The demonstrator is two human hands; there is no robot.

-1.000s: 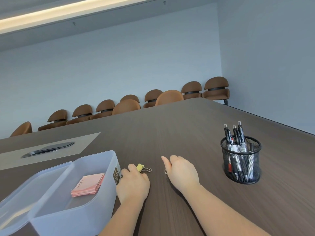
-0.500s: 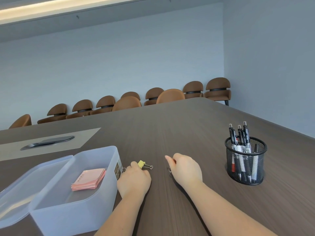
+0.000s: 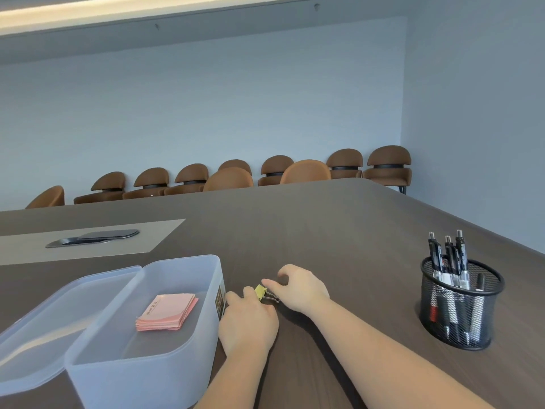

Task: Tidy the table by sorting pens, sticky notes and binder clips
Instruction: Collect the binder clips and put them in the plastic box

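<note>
Far left, lying flat on the dark wood-grain table (image 3: 339,225): a translucent lid (image 3: 53,317), off its container and set against it. Next, a translucent plastic box (image 3: 141,370), open, holding one squared stack of pink sticky notes (image 3: 166,312) on its floor, with a dark label on its right-hand end wall. Just beside that wall: left hand (image 3: 247,323), palm down on the table with fingers curled forward; whether anything is gripped beneath them cannot be told, though its fingertips reach the clip. Between the hands: one yellow binder clip (image 3: 261,292) with wire handles, resting on the table just beside the box. Right hand (image 3: 300,287): loosely arched, thumb and forefinger brought in toward the clip's handles, touching or very nearly so; a firm pinch is not evident, and whether another small item sits in the palm is hidden. Well to the right: black mesh cup (image 3: 460,308), upright, holding several pens (image 3: 448,258) standing clip-end up. Judged step: pens and notes look sorted, and the binder clips are in hand. The next move calls for a secure pinch on the small clip's body or handles, a short lift over the box rim, and a release inside, clear of the note stack.
</note>
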